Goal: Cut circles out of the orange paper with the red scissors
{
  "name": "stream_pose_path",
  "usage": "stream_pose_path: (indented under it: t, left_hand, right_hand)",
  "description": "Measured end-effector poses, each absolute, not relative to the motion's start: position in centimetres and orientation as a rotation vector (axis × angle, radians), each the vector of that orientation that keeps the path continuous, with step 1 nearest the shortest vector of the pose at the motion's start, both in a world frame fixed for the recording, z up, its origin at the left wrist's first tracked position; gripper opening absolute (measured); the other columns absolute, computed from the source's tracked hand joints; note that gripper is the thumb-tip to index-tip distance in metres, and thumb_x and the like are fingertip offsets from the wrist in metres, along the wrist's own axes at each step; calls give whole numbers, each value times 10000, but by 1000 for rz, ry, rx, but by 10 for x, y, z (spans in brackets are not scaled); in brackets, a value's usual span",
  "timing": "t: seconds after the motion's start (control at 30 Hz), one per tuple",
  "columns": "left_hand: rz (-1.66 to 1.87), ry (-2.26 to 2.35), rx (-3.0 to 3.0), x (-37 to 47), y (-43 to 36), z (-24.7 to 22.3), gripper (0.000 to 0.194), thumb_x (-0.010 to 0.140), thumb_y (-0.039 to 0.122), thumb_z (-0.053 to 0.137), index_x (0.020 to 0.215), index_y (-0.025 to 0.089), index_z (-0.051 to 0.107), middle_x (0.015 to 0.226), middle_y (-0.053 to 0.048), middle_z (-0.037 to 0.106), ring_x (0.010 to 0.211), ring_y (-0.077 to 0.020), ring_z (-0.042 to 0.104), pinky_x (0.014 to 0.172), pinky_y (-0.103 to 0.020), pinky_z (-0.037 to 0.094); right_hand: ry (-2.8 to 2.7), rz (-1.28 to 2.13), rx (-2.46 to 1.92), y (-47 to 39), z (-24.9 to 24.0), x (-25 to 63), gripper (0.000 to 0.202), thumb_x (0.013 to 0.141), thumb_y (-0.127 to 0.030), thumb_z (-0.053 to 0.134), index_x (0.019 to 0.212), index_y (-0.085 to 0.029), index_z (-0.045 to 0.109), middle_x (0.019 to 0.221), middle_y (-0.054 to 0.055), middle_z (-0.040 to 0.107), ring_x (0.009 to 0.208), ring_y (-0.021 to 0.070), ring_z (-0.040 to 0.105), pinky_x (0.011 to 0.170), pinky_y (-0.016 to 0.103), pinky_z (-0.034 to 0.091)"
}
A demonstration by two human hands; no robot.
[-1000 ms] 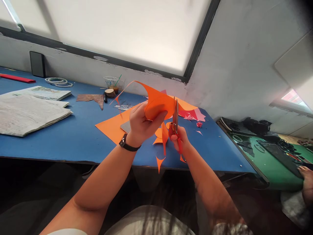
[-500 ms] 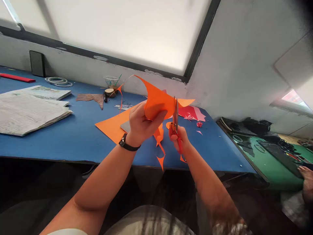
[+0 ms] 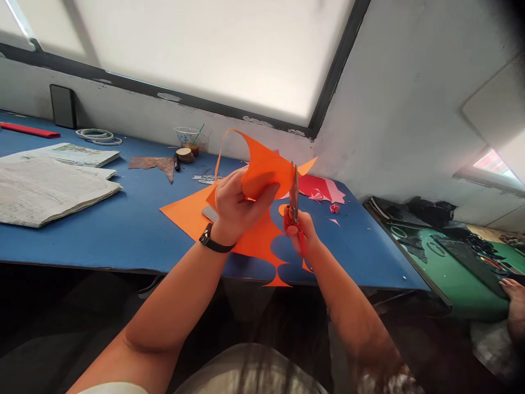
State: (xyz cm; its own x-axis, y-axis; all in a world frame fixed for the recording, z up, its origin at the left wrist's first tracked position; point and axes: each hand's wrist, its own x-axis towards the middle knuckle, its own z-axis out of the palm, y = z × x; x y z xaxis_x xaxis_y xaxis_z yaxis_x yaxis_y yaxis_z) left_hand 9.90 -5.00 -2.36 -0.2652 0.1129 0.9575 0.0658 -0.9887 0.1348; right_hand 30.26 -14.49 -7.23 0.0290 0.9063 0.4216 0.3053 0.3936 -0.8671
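An orange sheet of paper [image 3: 266, 161] with curved cut edges is pinched in my left hand [image 3: 238, 205], thumb toward me, above the desk. My right hand [image 3: 305, 232] grips red-handled scissors [image 3: 294, 197], blades pointing up at the paper's right edge. The blades look closed or nearly so. A thin orange strip curls up at the paper's left, and a pointed piece sticks out past the blades. Below my hands lies more orange paper [image 3: 184, 212] with scalloped cut-outs, its narrow tail reaching the desk's front edge. Part of a grey flat object [image 3: 209, 213] shows under my left hand.
On the blue desk [image 3: 143, 235] are a stack of papers [image 3: 53, 189], white rings [image 3: 98, 137], a plastic cup [image 3: 188, 139], a brown scrap [image 3: 151, 163] and pink-red paper [image 3: 320, 187]. A phone-like dark slab [image 3: 63, 106] leans on the wall. Another person's hand [image 3: 512, 290] is far right.
The orange paper has turned slightly in my left hand; its left strip now bows into a loop. The hanging lower part has shifted and spread. Both hands stay nearly in place.
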Motion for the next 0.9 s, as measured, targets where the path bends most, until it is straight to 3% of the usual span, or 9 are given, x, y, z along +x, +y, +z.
stream_pose_path:
  t: [0.2,0.4,0.53,0.67,0.73,0.9]
  left_hand:
    - [2489,17,1864,101,-58,-12,397,1032,326,917,856,244,570,680,95,463,565,-96,342,550,-269,358]
    - [2481,6,1895,101,-65,-2,558,1016,281,915,797,244,403,673,97,335,578,-100,278,522,-270,276]
    - [2392,52,1911,100,-64,-5,464,1041,330,906,796,245,521,658,90,410,568,-110,342,528,-275,363]
    - [2264,169,1843,100,-60,-11,508,1028,529,971,791,245,623,671,67,482,576,-127,411,531,-300,412]
    - [2197,182,1835,100,-59,-13,555,1007,586,995,785,248,616,673,63,497,572,-130,430,520,-304,423]
    - [2106,211,1866,99,-59,-14,474,982,552,1007,821,249,680,694,42,601,593,-141,505,527,-298,464]
  right_hand:
    - [-1609,588,-1057,-136,-81,306,901,783,-1156,817,802,-307,515,693,-66,420,643,166,330,612,365,277]
    - [-1648,608,-1045,-139,-77,306,876,860,-1155,752,845,-308,529,738,-43,443,674,183,357,586,362,295]
    - [-1660,632,-1043,-144,-75,303,819,932,-1103,731,933,-291,620,770,-42,442,681,186,370,595,360,349]
    - [-1618,647,-1034,-149,-76,300,799,999,-1084,657,1128,-297,713,863,-17,493,704,202,412,627,372,442]
    - [-1628,633,-1048,-150,-76,299,836,969,-1121,655,1110,-299,711,893,2,543,726,215,465,643,382,482]
    - [-1691,603,-1083,-148,-75,302,873,961,-1166,589,981,-294,620,838,-2,537,719,218,467,599,366,431]
